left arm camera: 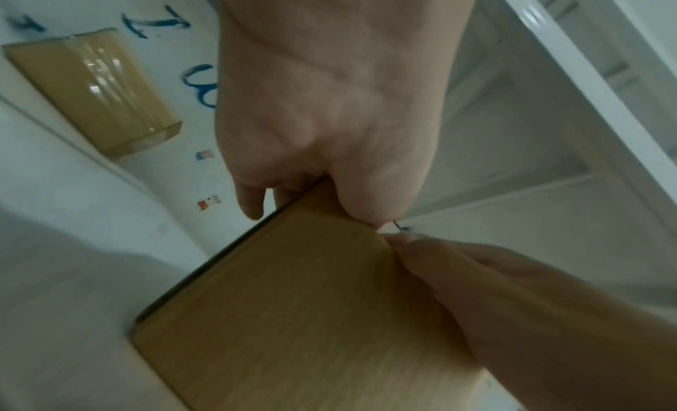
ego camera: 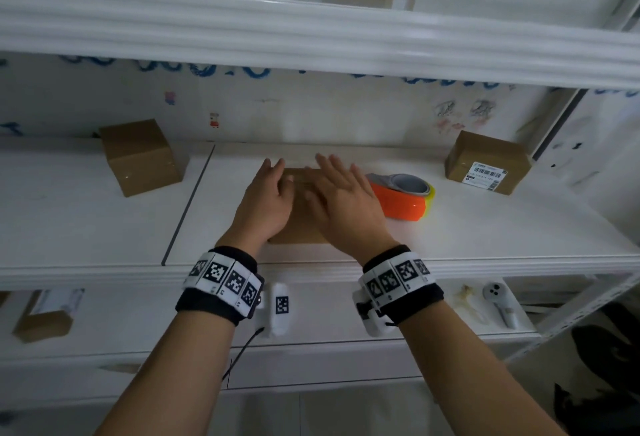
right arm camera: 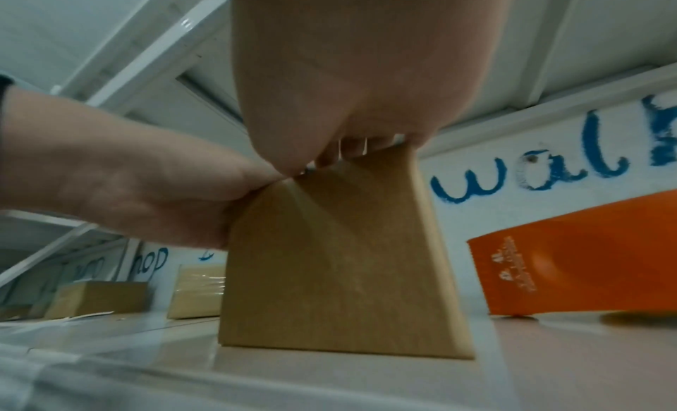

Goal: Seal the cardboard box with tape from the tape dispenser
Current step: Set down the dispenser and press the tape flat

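While both palms lie flat on top of the cardboard box (ego camera: 300,209) at the centre of the head view, nothing is gripped: the left hand (ego camera: 268,198) and right hand (ego camera: 341,198) press with straight fingers. The tape dispenser (ego camera: 401,195) sits untouched just right of the box on the white shelf (ego camera: 502,228). The flaps could spring up if a hand lifts to fetch it. Uneven pressure might slide the box toward the shelf's near edge, low in the frame.

Both forearms reach forward; the left hand (ego camera: 268,198) and right hand (ego camera: 341,200) lie palm-down, side by side, fingers extended.
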Motion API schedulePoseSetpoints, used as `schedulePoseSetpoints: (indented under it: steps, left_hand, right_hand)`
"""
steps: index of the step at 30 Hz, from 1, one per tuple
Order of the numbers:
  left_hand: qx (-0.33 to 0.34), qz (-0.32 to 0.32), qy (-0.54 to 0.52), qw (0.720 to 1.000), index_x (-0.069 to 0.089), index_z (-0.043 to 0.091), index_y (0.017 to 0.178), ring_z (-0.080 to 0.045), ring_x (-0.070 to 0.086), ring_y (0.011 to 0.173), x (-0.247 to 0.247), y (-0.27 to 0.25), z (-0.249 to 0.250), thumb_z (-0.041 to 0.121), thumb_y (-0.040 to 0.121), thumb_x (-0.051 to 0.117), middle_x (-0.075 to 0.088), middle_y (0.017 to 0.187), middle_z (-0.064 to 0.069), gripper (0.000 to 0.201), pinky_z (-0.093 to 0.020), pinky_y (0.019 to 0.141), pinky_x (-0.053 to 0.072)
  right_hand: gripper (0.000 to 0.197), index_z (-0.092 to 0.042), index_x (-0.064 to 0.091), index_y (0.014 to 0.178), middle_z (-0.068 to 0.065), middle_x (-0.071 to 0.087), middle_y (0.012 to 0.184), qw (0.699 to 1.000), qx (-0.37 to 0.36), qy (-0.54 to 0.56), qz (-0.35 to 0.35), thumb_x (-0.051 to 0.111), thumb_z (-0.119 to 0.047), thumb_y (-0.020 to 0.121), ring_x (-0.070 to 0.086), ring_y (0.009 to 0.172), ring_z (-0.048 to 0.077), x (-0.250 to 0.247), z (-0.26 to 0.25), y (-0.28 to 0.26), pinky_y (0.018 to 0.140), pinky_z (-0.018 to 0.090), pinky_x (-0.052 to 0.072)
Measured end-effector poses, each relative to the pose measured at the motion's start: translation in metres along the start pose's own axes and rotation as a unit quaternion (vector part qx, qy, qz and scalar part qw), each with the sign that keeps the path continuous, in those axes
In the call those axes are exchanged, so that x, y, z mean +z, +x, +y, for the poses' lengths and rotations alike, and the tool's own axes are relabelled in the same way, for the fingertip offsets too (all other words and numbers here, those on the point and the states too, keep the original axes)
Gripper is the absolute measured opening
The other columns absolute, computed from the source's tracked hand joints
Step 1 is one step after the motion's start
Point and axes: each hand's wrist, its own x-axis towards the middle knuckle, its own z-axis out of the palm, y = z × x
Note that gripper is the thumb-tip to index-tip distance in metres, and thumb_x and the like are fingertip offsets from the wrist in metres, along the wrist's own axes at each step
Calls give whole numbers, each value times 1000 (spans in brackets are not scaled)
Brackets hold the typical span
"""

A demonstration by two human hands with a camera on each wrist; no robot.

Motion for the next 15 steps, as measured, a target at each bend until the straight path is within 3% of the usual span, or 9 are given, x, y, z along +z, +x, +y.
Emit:
schedulePoseSetpoints:
  steps: [3,5,9,15]
  left_hand:
    - [101,49,106,988,44,21,159,-22,21,158,1,-1,4,28,113,39,22,172,-3,47,-48,126,25]
    - [144,49,144,978,47,22,157,-20,23,157,0,-1,5,24,112,38,31,169,-1,46,-48,126,22]
    - [115,21,127,985,42,24,160,-14,23,157,0,-3,3,30,114,31,38,166,2,48,-42,122,28]
    - [132,10,126,983,41,22,161,-10,21,157,3,4,-9,30,112,32,38,166,6,50,-40,123,31]
  right_hand:
    - [47,-24,56,147,0,54,153,999,-29,-42,1,32,-36,107,46,145,20,8,-10,-4,119,45,33]
    - [49,-21,55,148,-1,57,151,998,-35,-49,10,29,-34,108,49,143,18,9,-9,-4,117,41,36]
    - [47,-19,56,147,0,58,150,998,-45,-41,10,33,-32,108,50,142,17,8,-7,-4,118,39,35]
    - [50,-17,55,149,2,57,151,999,-37,-30,-6,31,-34,109,49,143,18,8,-6,-4,119,40,36]
